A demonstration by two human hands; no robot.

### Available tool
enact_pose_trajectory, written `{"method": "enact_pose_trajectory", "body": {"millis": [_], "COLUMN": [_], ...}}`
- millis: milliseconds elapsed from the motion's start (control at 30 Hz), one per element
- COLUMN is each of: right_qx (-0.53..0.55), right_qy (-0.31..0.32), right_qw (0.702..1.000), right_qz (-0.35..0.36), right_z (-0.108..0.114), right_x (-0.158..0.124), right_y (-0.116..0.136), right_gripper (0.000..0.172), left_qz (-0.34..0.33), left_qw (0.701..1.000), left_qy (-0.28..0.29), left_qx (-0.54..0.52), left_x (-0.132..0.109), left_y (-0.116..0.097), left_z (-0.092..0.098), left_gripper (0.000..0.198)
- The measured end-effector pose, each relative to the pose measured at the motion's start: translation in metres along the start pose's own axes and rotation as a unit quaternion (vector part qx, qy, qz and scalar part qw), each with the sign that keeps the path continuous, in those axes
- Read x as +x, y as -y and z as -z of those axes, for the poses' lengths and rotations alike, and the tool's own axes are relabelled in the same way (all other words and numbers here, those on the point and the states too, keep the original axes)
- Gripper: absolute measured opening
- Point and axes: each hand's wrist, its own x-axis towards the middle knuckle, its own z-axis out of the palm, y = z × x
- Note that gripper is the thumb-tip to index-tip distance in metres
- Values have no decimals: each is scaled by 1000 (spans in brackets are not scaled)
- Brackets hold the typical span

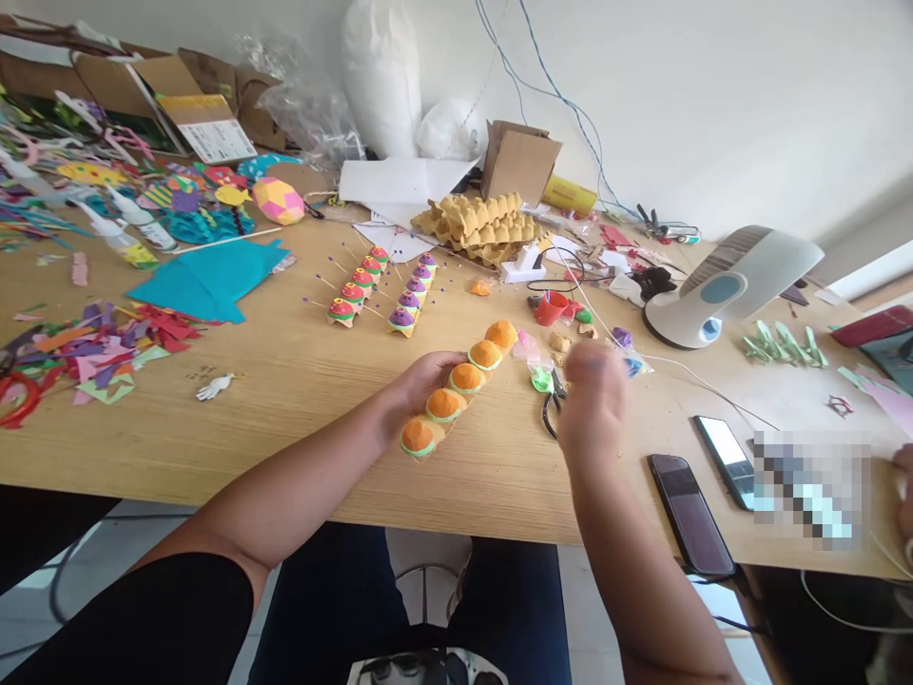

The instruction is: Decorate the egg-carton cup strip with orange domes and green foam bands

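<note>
My left hand [428, 382] is closed around an egg-carton strip [456, 392] whose several cups are covered in orange, with pale green bands beneath. The strip is tilted, its far end to the right. To its right, my right hand [593, 404] is raised over the table and smeared by motion, so I cannot tell what its fingers hold. Close by it lie black scissors [551, 415], green clay in a bag [542, 379] and tan lumps [560, 341]. Farther back stand a red-topped carton strip [357, 285] and a purple-topped one [412, 293], both stuck with pins.
Paper scraps [121, 352], a blue sheet [206, 281] and glue bottles [118, 233] lie left. Stacked egg cartons [485, 228] and a power strip [523, 265] are behind. A white fan [720, 285] and phones [690, 514] are right, with another person's hand [904, 490] at the edge.
</note>
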Motion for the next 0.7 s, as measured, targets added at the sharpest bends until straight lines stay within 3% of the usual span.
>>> {"method": "enact_pose_trajectory", "body": {"millis": [133, 200, 333, 500, 700], "right_qx": [-64, -99, -158, -177, -205], "right_qy": [35, 22, 62, 96, 81], "right_qw": [997, 994, 985, 979, 975], "right_qz": [-22, -29, 9, 40, 40], "right_z": [-41, -52, -53, -51, -54], "right_x": [2, -4, -18, -24, -23], "right_y": [-26, -42, -63, -72, -71], "right_gripper": [42, 40, 30, 21, 18], "left_qz": [-53, -74, -102, -115, -135], "left_qw": [998, 996, 993, 991, 989], "left_qy": [-23, -38, -53, -51, -58], "left_qx": [-16, -24, -34, -37, -25], "left_x": [1, 2, 5, 6, 9], "left_y": [1, 2, 3, 5, 7], "left_z": [-4, -5, -4, -2, 0], "left_gripper": [11, 10, 10, 7, 10]}}
